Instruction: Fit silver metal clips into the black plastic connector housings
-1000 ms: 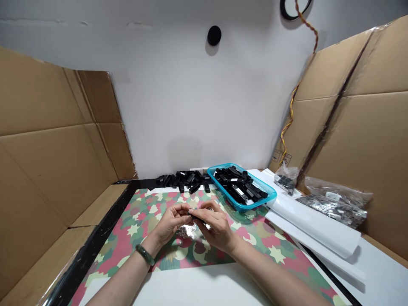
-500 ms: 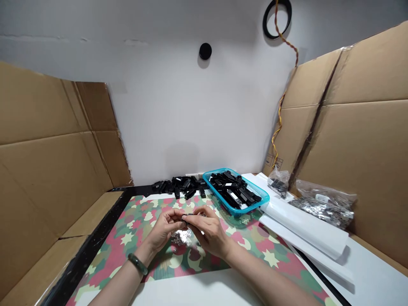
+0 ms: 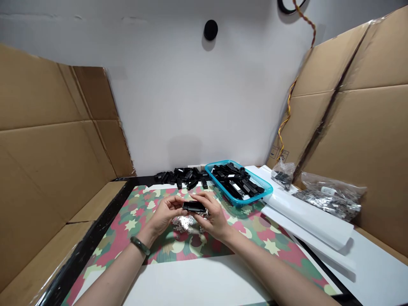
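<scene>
The left hand [image 3: 166,213] and right hand [image 3: 214,216] grasp a black connector housing [image 3: 194,207] between them, its ends pinched by the fingers (top face exposed, held level). Directly below the grip, silver metal terminals [image 3: 185,223] lie heaped on the camouflage-print mat [image 3: 127,242].

a white wall [image 3: 178,97] stands behind the work surface, seen from my remote view, with a round black knob [image 3: 211,30] fixed on it. a twisted yellow-and-red cable [image 3: 289,100] runs down from a black ring [image 3: 288,5] at the top of the frame. folded cardboard panels [image 3: 41,170] line the left side, more cardboard panels [image 3: 360,127] the right, above a white tabletop [image 3: 197,282].
</scene>
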Available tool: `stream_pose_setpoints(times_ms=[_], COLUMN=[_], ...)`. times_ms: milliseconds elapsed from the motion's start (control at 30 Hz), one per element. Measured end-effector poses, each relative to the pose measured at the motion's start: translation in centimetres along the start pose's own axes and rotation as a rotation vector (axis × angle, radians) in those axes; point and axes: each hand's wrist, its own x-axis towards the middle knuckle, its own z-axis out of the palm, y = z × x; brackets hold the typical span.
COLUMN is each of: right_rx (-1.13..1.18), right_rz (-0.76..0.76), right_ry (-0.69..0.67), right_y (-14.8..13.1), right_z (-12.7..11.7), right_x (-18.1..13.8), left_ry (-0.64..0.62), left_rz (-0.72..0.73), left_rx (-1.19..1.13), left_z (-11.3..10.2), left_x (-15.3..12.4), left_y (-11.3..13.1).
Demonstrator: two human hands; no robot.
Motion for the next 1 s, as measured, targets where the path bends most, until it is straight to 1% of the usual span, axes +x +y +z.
stream_pose_setpoints(times_ms=[100, 233, 400, 500, 567, 767, 1000], right_rx=[0.032, -0.01, -0.158, -0.172, -0.16, -0.131, -0.112], right_rz=[0.012, -0.018, -0.158, -0.25, -0.285, -0.303, -0.299], right_ry=[-0.027, -0.034, 0.022, 0.008, -0.009, -0.031, -0.022], right_y=[0.3, 0.1, -0.5, -0.9, -1.2, -1.8, -1.6], right_z=[0.2, 0.2, -0.3, -0.4, -0.4, -0.4, -0.3], right_x=[-0.2, -0.3, 0.3, 0.6, 0.7, 0.7, 0.6], left_ry=[-0.023, -0.034, -0.027, -0.055, -0.062, -0.049, -0.052], left_rz=[-0.009, -0.01, -0.022, -0.039, -0.049, -0.034, -0.018], left_rx=[0.006, 0.007, -0.001, -0.018, -0.021, 0.007, 0.032], left_z=[0.0, 0.0, -0.1, 0.0, 0.2, 0.3, 0.1], left_x=[0.0, -0.1, -0.2, -0.2, -0.3, -0.6, -0.6], left_y=[0.1, 0.2, 0.2, 0.4, 0.5, 1.1, 1.1])
